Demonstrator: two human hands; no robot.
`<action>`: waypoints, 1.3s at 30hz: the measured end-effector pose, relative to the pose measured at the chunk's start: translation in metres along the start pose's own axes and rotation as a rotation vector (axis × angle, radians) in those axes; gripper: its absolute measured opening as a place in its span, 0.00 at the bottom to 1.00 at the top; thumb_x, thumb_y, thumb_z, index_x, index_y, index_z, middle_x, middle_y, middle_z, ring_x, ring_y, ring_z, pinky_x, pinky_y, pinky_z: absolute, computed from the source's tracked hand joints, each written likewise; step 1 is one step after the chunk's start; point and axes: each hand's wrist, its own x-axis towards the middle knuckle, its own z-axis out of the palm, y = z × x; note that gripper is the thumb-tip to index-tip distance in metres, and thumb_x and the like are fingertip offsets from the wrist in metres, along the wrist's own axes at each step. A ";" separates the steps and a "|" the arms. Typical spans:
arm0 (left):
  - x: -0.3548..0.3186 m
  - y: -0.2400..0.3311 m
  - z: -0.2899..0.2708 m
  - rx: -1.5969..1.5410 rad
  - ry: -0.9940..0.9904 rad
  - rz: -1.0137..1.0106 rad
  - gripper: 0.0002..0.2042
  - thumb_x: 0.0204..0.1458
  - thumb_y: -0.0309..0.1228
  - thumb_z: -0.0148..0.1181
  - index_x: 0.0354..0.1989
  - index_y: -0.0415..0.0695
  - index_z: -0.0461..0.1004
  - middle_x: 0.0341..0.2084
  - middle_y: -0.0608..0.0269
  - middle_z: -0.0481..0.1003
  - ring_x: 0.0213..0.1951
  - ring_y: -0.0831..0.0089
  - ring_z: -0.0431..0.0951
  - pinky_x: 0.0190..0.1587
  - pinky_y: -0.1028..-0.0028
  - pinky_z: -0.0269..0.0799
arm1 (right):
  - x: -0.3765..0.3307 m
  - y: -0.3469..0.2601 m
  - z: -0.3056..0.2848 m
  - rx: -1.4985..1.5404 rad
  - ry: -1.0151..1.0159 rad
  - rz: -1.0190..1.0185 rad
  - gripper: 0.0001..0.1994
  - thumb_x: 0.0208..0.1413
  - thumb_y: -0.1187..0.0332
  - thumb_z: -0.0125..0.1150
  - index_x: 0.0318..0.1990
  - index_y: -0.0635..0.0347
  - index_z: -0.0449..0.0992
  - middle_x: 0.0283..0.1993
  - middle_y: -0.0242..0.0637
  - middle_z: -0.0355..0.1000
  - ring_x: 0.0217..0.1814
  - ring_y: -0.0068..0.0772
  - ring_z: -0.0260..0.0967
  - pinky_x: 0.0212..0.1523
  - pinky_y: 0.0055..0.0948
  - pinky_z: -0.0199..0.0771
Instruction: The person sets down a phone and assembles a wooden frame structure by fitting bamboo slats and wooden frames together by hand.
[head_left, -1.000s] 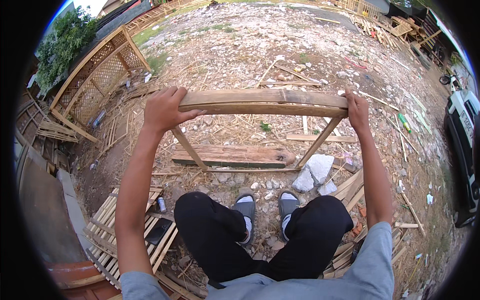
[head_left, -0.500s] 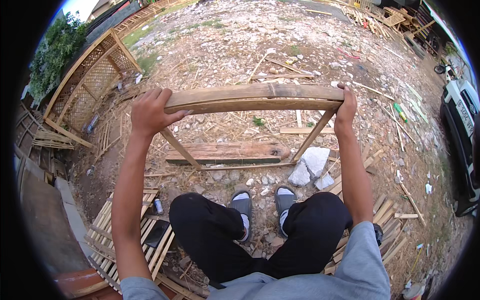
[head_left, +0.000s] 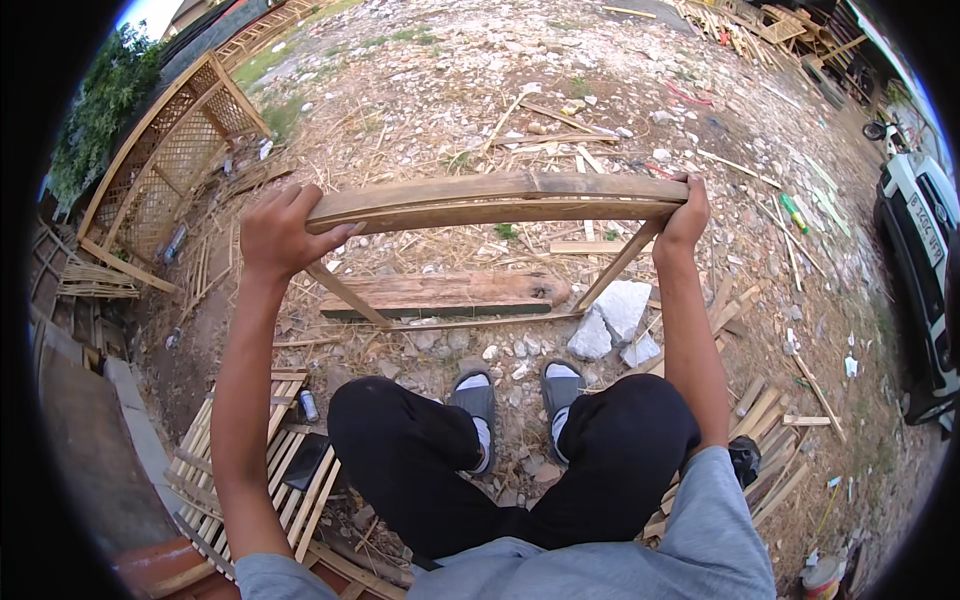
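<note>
My left hand [head_left: 283, 232] is closed round the left end of a wooden frame [head_left: 500, 200], its thumb lying along the near side. At the other end, my right hand [head_left: 685, 225] grips the corner of the same top bar. The frame is four-sided, with a thick, split-bamboo-like top bar, two slanting side pieces and a thin lower bar [head_left: 480, 321] close to the ground. Through it shows a thick wooden plank [head_left: 440, 292] lying on the rubble. Grey rocks [head_left: 612, 318] sit by the frame's lower right corner. Both my arms reach forward past my bent knees.
On the left stand a lattice panel [head_left: 165, 175] and a slatted wooden piece [head_left: 195, 445], with a dark flat device [head_left: 306, 461] on the slats and a can [head_left: 309, 405] beside it. Loose wood strips [head_left: 770, 425] lie at right. A vehicle [head_left: 925, 225] is parked at far right.
The whole view has shifted slightly, with the ground sliding left and up. The frame sits a little lower and further left in the picture. Both hands keep their grip.
</note>
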 end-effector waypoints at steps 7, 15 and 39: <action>-0.006 0.004 -0.011 -0.018 -0.077 -0.065 0.27 0.39 0.63 0.63 0.30 0.48 0.74 0.20 0.65 0.73 0.24 0.65 0.77 0.27 0.66 0.71 | -0.009 -0.012 -0.003 -0.063 0.026 0.030 0.17 0.61 0.55 0.46 0.28 0.58 0.70 0.27 0.33 0.65 0.33 0.28 0.62 0.40 0.30 0.62; -0.010 -0.013 -0.034 -0.234 -0.108 -0.012 0.27 0.30 0.48 0.75 0.34 0.44 0.72 0.27 0.63 0.75 0.27 0.63 0.78 0.29 0.67 0.73 | -0.018 -0.019 0.002 -0.086 0.101 0.084 0.19 0.62 0.51 0.45 0.28 0.57 0.67 0.27 0.33 0.65 0.33 0.28 0.62 0.40 0.31 0.61; -0.055 -0.036 0.011 -1.066 0.086 -0.500 0.30 0.40 0.37 0.74 0.51 0.43 0.66 0.35 0.63 0.70 0.38 0.75 0.73 0.40 0.73 0.71 | -0.003 -0.001 -0.010 -0.228 0.039 -0.150 0.27 0.65 0.51 0.41 0.22 0.63 0.72 0.24 0.37 0.70 0.30 0.29 0.65 0.41 0.30 0.63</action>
